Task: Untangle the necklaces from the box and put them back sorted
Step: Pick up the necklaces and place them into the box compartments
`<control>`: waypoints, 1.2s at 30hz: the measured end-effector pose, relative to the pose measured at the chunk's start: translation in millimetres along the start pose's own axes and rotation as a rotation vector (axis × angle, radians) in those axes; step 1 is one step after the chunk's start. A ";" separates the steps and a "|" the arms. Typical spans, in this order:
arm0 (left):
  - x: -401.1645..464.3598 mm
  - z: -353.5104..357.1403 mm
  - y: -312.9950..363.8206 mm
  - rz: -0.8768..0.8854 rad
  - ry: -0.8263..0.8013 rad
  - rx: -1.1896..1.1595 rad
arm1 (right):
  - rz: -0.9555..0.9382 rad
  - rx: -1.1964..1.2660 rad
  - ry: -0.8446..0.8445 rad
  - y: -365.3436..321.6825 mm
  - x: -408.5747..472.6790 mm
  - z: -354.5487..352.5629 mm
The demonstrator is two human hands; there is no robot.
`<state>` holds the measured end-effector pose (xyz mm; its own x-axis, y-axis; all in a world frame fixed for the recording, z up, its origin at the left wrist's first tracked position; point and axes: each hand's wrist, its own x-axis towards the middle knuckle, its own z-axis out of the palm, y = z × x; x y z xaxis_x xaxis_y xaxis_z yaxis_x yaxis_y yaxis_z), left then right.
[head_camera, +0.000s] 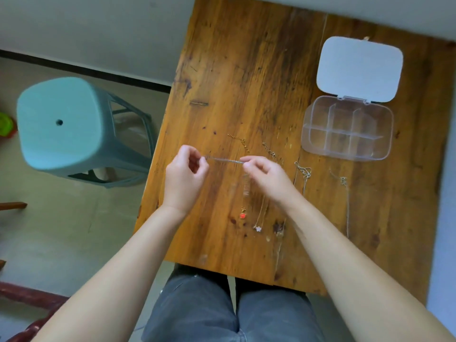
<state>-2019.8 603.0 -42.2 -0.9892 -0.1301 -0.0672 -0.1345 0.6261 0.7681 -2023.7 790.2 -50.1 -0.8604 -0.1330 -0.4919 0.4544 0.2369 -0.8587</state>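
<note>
Head view shows the risk that the thin silver chain (225,160), held tight between both hands, could snap or slip and fall on the gold necklaces (247,178) lying just below, tangling again. The left hand (183,174) and right hand (265,175) hover above the wooden table (246,70), fingers pinched closed on the chain's ends. To the far right the clear compartment box (346,128) lies open, with no necklace visible inside.

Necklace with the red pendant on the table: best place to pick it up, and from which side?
Pinch the necklace with the red pendant at the bare chain just above the charm, coming straight down from above. It lies flat on the table, and its neighbour chain with the pale charm lies close on its right, so approach from the left.
</note>
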 end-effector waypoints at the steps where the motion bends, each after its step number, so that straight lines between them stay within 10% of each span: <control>1: 9.0 5.6 7.4 -0.010 0.007 -0.026 | 0.030 0.151 0.017 -6.6 -1.5 -19.0; 6: 40.7 59.6 53.8 0.004 -0.038 -0.142 | 0.015 0.863 0.203 -27.1 0.1 -117.0; 16: 94.3 188.1 138.8 0.301 -0.243 0.209 | 0.100 -0.324 0.184 -26.8 80.7 -179.6; 24: 57.8 142.3 80.6 0.266 -0.300 0.195 | -0.045 -0.362 0.211 -11.3 41.7 -138.6; 29: -51.7 78.9 0.5 0.128 -0.421 0.358 | -0.076 -0.584 -0.112 27.7 -12.8 -55.8; 36: -85.4 72.7 -33.1 0.315 -0.404 0.563 | -0.119 -0.742 -0.153 58.8 -30.3 5.2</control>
<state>-1935.1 649.3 -108.2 -0.9156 0.3432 -0.2094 0.2556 0.8990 0.3557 -1969.7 803.2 -86.4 -0.8278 -0.3169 -0.4629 0.0400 0.7897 -0.6121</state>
